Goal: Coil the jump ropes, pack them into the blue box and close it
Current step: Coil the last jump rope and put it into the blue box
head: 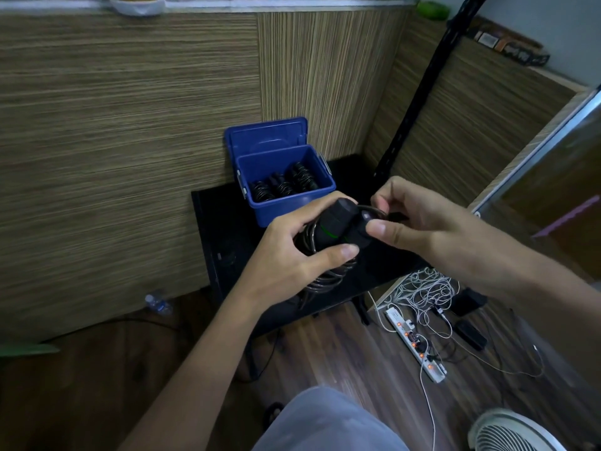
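Both hands grip coiled jump rope (328, 252); blue box (286, 203) behind.

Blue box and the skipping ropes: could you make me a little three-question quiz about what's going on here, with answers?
1. True or false: the lid of the blue box is shut.
2. Which hand grips the black handles and coiled cable of the jump rope? A) left hand B) right hand
3. Fill in: coiled ropes already lie ____ the box.

Key:
1. False; the lid stands open behind the box.
2. A; the right hand only pinches the cable end by the handle tops.
3. Inside.
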